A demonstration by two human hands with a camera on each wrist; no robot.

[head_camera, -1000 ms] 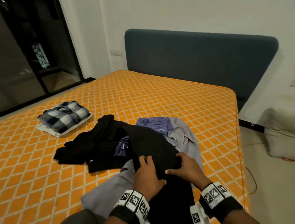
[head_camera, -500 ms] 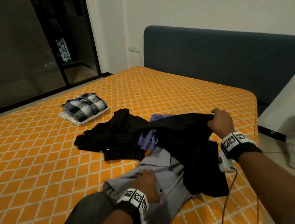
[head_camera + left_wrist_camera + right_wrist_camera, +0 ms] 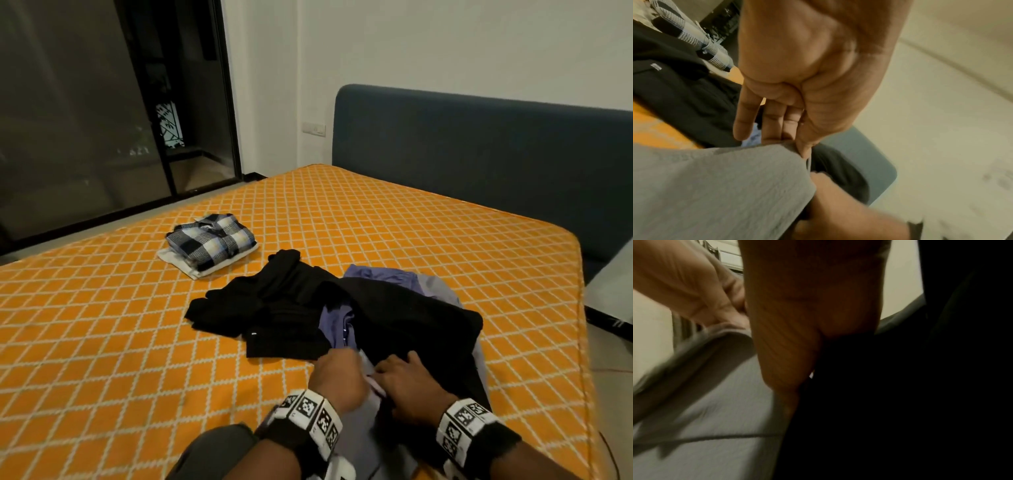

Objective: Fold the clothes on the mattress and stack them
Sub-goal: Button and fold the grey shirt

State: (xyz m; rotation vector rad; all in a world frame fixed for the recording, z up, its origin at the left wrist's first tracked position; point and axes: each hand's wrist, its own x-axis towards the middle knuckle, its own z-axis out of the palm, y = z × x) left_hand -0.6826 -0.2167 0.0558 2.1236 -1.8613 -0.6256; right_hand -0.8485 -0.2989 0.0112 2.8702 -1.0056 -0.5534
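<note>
Right now my left hand (image 3: 337,375) and right hand (image 3: 407,387) sit close together at the near edge of the mattress (image 3: 102,325), both on the grey shirt (image 3: 715,191). In the left wrist view my left fingers (image 3: 774,123) reach down almost straight and pinch the shirt's edge against the thumb. My right hand is at the same edge, but its fingers are hidden between the grey cloth and the black garment (image 3: 411,329), so I cannot tell how it grips. The shirt lies straight ahead of both hands, running away from me under the black heap and the purple piece (image 3: 337,320). I judge it has to be drawn toward me. The folded checked shirt (image 3: 212,241) waits well off to the left, nearer my left hand.
</note>
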